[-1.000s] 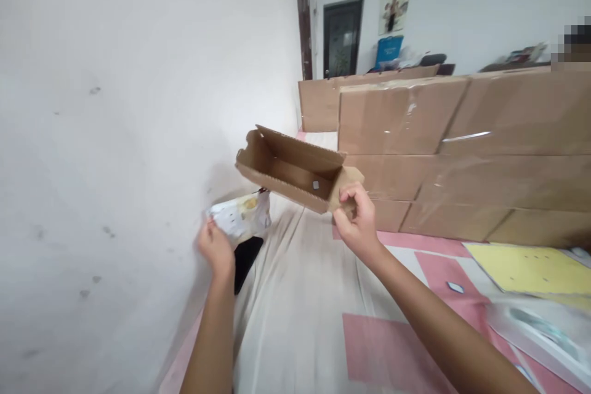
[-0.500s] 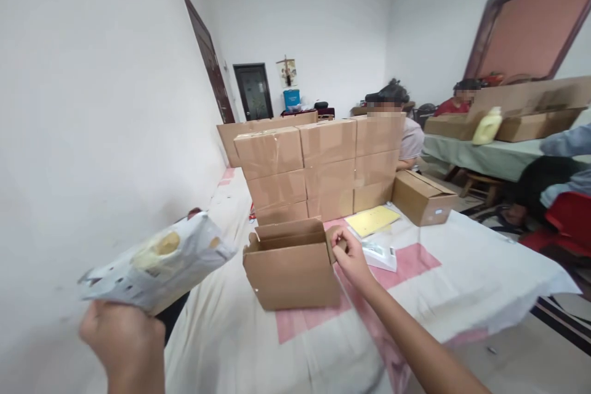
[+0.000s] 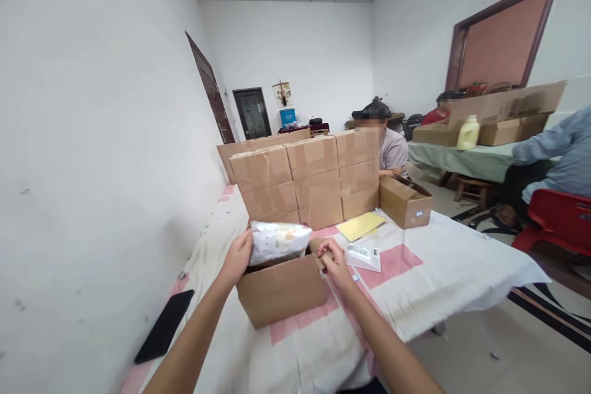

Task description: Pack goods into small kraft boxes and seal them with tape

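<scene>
An open cardboard box (image 3: 281, 292) stands on the cloth-covered table in front of me. My left hand (image 3: 239, 255) grips the left end of a white plastic bag with yellowish print (image 3: 279, 241). The bag lies level in the box's opening, its lower part hidden behind the front wall. At the box's right end, my right hand (image 3: 333, 258) is closed on the raised side flap (image 3: 318, 250). Just right of that hand lies a small white box (image 3: 364, 257).
Behind the box rises a wall of taped cartons (image 3: 314, 178). A yellow sheet (image 3: 361, 226) and another carton (image 3: 405, 202) are to the right. A black flat object (image 3: 165, 326) lies at the table's left edge. A person (image 3: 392, 148) sits behind the cartons.
My left hand has carried the bag from the far left, beside the wall, rightward into the box's opening. My right hand stays on the flap. The view has tilted up.
</scene>
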Motion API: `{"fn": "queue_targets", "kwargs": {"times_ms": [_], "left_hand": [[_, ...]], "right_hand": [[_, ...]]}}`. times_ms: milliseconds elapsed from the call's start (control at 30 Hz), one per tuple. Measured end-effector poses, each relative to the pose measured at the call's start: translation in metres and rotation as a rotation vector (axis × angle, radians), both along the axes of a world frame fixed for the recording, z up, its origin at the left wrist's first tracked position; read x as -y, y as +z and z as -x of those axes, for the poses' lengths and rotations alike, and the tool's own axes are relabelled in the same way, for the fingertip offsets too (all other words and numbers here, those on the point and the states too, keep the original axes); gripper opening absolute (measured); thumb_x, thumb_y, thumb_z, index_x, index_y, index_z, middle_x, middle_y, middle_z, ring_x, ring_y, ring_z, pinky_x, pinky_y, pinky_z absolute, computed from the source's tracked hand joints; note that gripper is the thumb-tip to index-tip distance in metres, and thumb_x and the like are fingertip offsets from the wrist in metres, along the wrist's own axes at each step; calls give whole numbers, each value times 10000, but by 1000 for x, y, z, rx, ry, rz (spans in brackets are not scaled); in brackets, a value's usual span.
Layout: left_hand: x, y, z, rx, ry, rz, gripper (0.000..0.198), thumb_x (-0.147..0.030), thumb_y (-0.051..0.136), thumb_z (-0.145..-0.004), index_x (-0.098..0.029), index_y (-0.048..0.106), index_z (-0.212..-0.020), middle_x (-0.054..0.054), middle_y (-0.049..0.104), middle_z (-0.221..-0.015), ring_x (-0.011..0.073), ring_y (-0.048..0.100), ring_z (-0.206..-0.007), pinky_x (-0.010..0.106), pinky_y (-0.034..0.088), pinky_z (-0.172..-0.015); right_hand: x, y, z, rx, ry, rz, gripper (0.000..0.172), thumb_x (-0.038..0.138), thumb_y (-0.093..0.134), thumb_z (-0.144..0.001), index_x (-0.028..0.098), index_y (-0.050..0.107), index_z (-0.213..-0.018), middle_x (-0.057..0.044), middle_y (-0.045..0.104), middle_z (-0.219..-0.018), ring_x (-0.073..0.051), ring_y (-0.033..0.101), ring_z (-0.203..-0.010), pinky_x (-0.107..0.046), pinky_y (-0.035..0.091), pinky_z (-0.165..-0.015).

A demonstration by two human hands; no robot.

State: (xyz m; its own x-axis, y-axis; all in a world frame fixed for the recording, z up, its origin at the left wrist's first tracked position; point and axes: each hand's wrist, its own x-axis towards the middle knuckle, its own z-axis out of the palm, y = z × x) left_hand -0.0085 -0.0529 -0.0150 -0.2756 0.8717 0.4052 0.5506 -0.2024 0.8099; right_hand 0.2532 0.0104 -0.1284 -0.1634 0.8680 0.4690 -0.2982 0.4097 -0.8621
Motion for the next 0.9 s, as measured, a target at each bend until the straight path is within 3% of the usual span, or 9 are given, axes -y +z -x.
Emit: {"fn": "queue_targets", "kwargs": {"times_ms": [133,267,333,400,467,533,600,733,900], "left_hand": [[2,0,0,-206,-179,285,45,-234,606,-673,-223,650,-674,32,739,-778,237,683,-815,337,529,-837],[12,-4,3,-274,-156,390,188,-152,547,-638,-226,680,-749,32,753,-787,236,707,-790,337,548,-794],[20,-7,4,-277,-71,311,265,-157,515,-673,-232,681,-866,38,762,-899,238,708,-922,360,535,-899],[32,-13,8,-252,82,169,290,-207,492,-750,-237,646,-994,65,736,-1089,266,656,-1113,441,467,-1045],[43,-24,14,-193,252,32,324,-334,464,-845,-224,580,-1126,122,654,-1275,314,577,-1249,534,406,-1105],[52,-40,19,-129,322,-40,451,-495,431,-891,-205,529,-1223,166,591,-1371,335,547,-1303,542,438,-1087],[57,-58,19,-94,235,-60,560,-602,428,-894,-211,531,-1280,162,544,-1457,318,505,-1373,492,450,-1108],[60,-84,4,83,-62,-53,647,-627,503,-908,-257,444,-1436,138,474,-1551,284,392,-1472,481,295,-1234],[59,-86,-7,222,-101,-44,675,-600,506,-932,-255,351,-1491,122,700,-1292,265,517,-1384,521,235,-1253]], "right_hand": [[-4,-11,2,-21,10,7,75,218,525,-763,218,539,-836,16,529,-811,-97,426,-558,-178,324,-431],[-4,-20,3,-33,11,-19,122,188,493,-758,231,537,-864,11,536,-839,-121,487,-617,-196,395,-475],[-2,-23,2,-14,-52,-69,242,172,493,-742,239,566,-962,-19,595,-949,-169,593,-827,-252,515,-659],[1,-25,0,17,-137,-96,433,194,523,-775,253,544,-1203,-62,614,-1167,-220,600,-1079,-341,532,-893],[4,-26,-1,27,-177,-117,643,281,569,-838,271,368,-1449,-105,548,-1362,-257,560,-1230,-405,498,-1007],[9,-26,-1,41,-139,-175,736,403,579,-892,277,244,-1535,-134,491,-1456,-287,514,-1328,-437,481,-1046],[15,-24,1,107,-52,-265,693,502,560,-925,278,304,-1529,-137,457,-1513,-306,445,-1412,-458,440,-1101],[24,-17,6,224,39,-346,621,590,519,-958,283,434,-1491,-116,427,-1567,-294,364,-1479,-466,314,-1207],[22,-12,8,235,-18,-304,480,539,453,-1010,304,528,-1421,-96,506,-1511,-265,432,-1433,-443,349,-1183]]}}
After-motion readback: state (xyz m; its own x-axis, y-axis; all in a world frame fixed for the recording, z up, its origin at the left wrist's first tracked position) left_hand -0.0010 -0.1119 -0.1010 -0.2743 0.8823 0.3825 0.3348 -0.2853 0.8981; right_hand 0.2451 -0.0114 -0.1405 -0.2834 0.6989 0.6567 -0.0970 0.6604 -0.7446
